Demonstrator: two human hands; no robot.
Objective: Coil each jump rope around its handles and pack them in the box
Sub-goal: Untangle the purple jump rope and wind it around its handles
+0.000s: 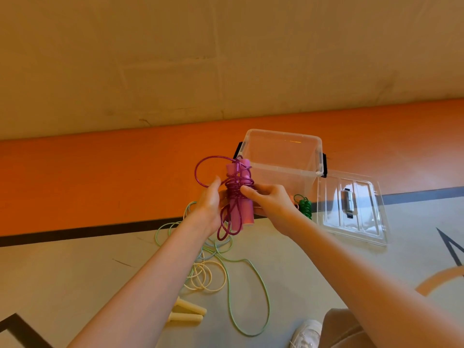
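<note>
Pink rope [237,194] nearly coiled, gripped by left hand [209,205] and right hand [267,200] mid-frame; box [283,159] empty; green bundle [304,205] unpacked, yellow rope [200,275] uncoiled.

Setting: sports hall or gym. Evidence: smooth grey floor [75,272] painted with a broad orange band [100,177], black court lines [88,228] and part of a painted mark at right [449,247]. Plain tan wall [175,59] meets the floor with no furniture. Jump ropes [213,267] lie loose on the floor beside a white sneaker [306,334].
</note>
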